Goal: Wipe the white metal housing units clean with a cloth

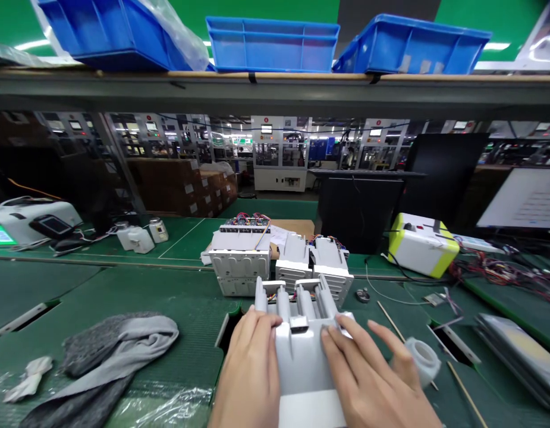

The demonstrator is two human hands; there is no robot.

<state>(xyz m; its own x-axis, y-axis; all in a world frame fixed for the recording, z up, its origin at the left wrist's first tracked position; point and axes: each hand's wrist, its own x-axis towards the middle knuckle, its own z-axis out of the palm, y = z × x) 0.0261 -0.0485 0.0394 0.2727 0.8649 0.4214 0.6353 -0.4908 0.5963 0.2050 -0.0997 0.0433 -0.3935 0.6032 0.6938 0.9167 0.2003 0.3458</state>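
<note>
Left of our left hand (248, 371), a gray cloth (109, 351) lies on the green tabletop (34, 291). Both hands hold a white plastic case (299, 362), with our fingers (261, 324) closed on it. Past the fingers stand more white cases (239, 255), with bare wires on top, so they look not done yet. Right of our right hand (373, 374) sits a round white plastic part (421, 359).
</note>
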